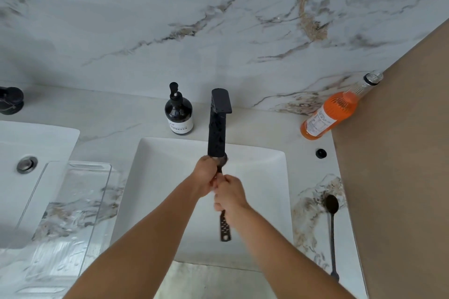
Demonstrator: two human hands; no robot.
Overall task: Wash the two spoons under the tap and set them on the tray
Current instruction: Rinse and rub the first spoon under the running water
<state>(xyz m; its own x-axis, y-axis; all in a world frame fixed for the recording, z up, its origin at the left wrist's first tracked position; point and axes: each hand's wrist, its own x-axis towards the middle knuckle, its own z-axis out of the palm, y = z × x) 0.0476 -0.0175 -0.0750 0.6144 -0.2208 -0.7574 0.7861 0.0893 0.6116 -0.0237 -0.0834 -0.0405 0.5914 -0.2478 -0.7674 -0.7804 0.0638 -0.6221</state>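
Observation:
A dark spoon with a perforated handle (225,227) is held over the white sink (167,153), its bowl just under the spout of the black tap (218,124). My right hand (229,195) grips its handle. My left hand (206,173) is closed around the neck and bowl end, so most of the bowl is hidden. A second black spoon (332,221) lies on the counter right of the sink, bowl pointing away from me. The clear glass tray (73,201) sits on the counter left of the sink with nothing on it.
A dark soap pump bottle (179,114) stands behind the sink, left of the tap. An orange drink bottle (332,114) leans at the back right against a brown wall panel (401,153). A second basin (31,143) is at far left.

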